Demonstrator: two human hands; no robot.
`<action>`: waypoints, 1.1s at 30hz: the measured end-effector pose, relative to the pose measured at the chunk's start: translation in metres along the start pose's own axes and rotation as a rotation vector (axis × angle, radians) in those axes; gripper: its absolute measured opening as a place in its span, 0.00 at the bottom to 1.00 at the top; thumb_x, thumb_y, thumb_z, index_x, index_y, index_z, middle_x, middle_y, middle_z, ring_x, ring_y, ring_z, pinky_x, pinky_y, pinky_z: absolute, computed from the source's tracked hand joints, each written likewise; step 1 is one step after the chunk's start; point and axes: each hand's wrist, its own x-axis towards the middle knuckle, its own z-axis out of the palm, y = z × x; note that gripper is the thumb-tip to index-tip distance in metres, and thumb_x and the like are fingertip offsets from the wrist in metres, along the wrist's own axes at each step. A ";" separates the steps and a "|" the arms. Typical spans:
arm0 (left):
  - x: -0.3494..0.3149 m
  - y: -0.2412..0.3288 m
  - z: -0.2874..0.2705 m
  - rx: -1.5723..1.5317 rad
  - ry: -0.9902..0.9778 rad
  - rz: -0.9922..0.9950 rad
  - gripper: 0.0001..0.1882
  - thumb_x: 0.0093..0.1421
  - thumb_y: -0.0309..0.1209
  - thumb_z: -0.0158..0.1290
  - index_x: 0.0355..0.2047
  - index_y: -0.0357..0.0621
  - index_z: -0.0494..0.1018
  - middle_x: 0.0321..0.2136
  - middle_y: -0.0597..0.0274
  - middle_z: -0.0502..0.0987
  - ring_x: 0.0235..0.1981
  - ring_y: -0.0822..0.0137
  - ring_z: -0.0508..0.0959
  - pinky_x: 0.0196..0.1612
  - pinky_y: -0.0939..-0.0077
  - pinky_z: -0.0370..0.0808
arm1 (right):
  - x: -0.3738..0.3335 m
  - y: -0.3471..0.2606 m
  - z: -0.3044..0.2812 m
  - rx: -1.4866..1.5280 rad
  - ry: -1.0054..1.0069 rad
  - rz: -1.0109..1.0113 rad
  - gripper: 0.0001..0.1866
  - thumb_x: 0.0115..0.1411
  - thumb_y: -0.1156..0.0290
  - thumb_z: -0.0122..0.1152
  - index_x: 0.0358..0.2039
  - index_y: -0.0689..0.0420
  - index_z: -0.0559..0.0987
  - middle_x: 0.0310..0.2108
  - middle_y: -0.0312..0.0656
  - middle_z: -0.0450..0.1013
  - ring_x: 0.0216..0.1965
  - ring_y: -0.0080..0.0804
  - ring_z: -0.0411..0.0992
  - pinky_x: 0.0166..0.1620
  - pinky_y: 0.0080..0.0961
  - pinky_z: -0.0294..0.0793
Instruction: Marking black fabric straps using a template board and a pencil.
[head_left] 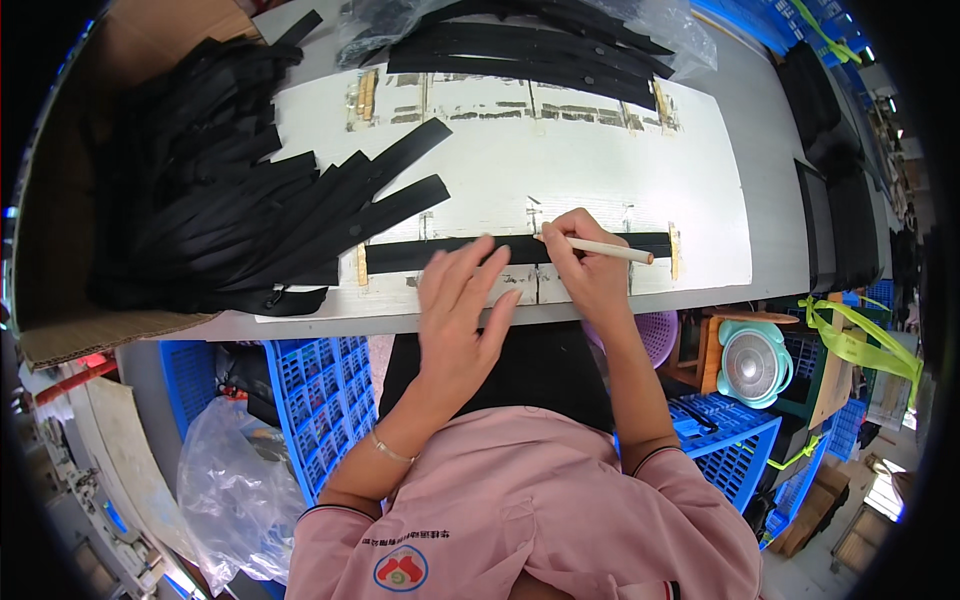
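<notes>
A pink short-sleeved shirt point(570, 500) is occupying the foreground; its wearer is facing a grey tabletop point(745, 130). A white board point(600, 180) is lying on the tabletop and is carrying a black strip point(525, 250). The strip is running crosswise near the board's near edge, between a left end piece point(362, 264) and a right end piece point(675, 250), both tan.

The hands are positioned at the strip as follows. The right hand point(595, 278) is gripping a white pen point(612, 249) between thumb and fingers. The pen's tip is pointing left, at the strip's far edge near mid-length; tip contact cannot be determined. The left hand point(462, 315) is hovering or resting over the left half of the strip, open, with fingers extended and spread; motion blur is obscuring any contact.

To the left, a cardboard box point(60, 335) is containing a pile of black strips point(200, 190), which is spreading onto the board. Further black strips point(530, 50) are lying across the board's far edge, beside clear plastic point(692, 42). Below the tabletop, a blue crate point(320, 400) is standing at the left, and a turquoise fan point(755, 365) is showing at the right.
</notes>
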 end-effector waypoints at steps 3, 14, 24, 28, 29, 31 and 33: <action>0.015 -0.003 0.025 -0.122 0.043 -0.039 0.16 0.58 0.24 0.63 0.47 0.39 0.80 0.47 0.56 0.79 0.48 0.55 0.76 0.56 0.61 0.69 | 0.000 0.003 0.001 0.021 0.009 -0.013 0.07 0.64 0.72 0.64 0.29 0.59 0.78 0.17 0.37 0.73 0.18 0.21 0.71 0.24 0.22 0.69; 0.021 -0.009 0.038 0.058 0.090 0.032 0.09 0.54 0.22 0.65 0.36 0.43 0.82 0.38 0.63 0.81 0.41 0.61 0.77 0.46 0.67 0.68 | -0.001 0.007 -0.005 0.179 -0.060 -0.073 0.11 0.65 0.71 0.62 0.25 0.60 0.78 0.16 0.37 0.72 0.17 0.22 0.69 0.22 0.24 0.65; 0.020 -0.010 0.039 0.082 0.076 0.046 0.08 0.53 0.23 0.65 0.35 0.43 0.82 0.38 0.64 0.81 0.40 0.60 0.78 0.46 0.66 0.68 | -0.003 0.012 -0.014 0.042 -0.139 -0.160 0.08 0.63 0.76 0.61 0.26 0.63 0.79 0.18 0.37 0.72 0.21 0.21 0.68 0.25 0.22 0.64; 0.020 -0.007 0.039 0.081 0.069 0.036 0.08 0.55 0.23 0.65 0.36 0.43 0.82 0.39 0.63 0.81 0.40 0.61 0.78 0.47 0.67 0.68 | -0.008 0.015 -0.045 0.489 0.121 0.113 0.11 0.66 0.72 0.60 0.27 0.62 0.79 0.19 0.33 0.73 0.21 0.16 0.67 0.25 0.21 0.65; 0.020 -0.006 0.038 0.089 0.072 0.029 0.08 0.55 0.22 0.65 0.36 0.43 0.82 0.39 0.63 0.82 0.40 0.60 0.78 0.47 0.67 0.68 | -0.007 0.018 -0.057 0.488 0.132 0.110 0.11 0.66 0.72 0.60 0.27 0.62 0.79 0.19 0.33 0.73 0.21 0.16 0.67 0.25 0.21 0.65; 0.020 -0.006 0.039 0.100 0.066 0.027 0.08 0.55 0.22 0.65 0.37 0.43 0.82 0.39 0.62 0.82 0.41 0.60 0.78 0.47 0.67 0.68 | 0.000 0.027 -0.081 0.376 0.228 0.166 0.11 0.67 0.71 0.59 0.28 0.63 0.79 0.21 0.31 0.73 0.24 0.13 0.65 0.27 0.16 0.65; 0.020 -0.006 0.039 0.108 0.059 0.024 0.09 0.55 0.22 0.65 0.37 0.44 0.82 0.40 0.62 0.82 0.41 0.60 0.78 0.47 0.67 0.68 | 0.002 0.039 -0.088 0.369 0.227 0.181 0.11 0.68 0.71 0.59 0.29 0.62 0.79 0.21 0.31 0.73 0.24 0.13 0.65 0.28 0.16 0.64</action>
